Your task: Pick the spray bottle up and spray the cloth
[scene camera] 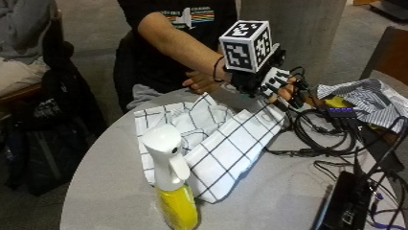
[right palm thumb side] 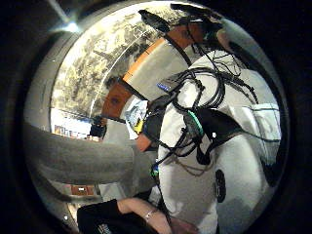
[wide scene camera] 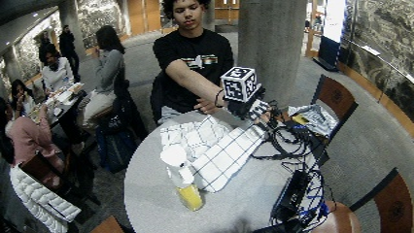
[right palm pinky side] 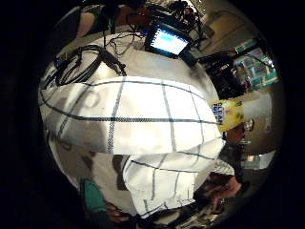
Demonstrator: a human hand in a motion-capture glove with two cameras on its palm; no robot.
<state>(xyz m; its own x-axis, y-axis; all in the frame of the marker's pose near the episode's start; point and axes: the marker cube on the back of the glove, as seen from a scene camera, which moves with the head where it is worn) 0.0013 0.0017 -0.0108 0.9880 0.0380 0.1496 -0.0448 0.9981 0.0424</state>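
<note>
A white cloth (scene camera: 217,143) with a dark grid pattern lies partly folded across the round grey table (scene camera: 115,191). The spray bottle (scene camera: 169,177), with a white head and yellow liquid, stands upright at the cloth's near edge, untouched. My gloved right hand (scene camera: 280,88) is at the cloth's far corner, an arm's length from the bottle. Its fingers curl down on that corner, which rises toward the hand. The little finger side palm view looks down on the cloth (right palm pinky side: 138,114), with the bottle (right palm pinky side: 228,114) beyond its edge. The bare left hand (scene camera: 201,81) rests by the table's far rim.
A tangle of black cables (scene camera: 319,134) lies right of the cloth beside my hand. A black device (scene camera: 341,206) sits at the near right, and a lit screen (right palm pinky side: 167,40) shows in the palm view. A striped cloth (scene camera: 369,98) lies far right. A concrete pillar (scene camera: 293,24) stands behind.
</note>
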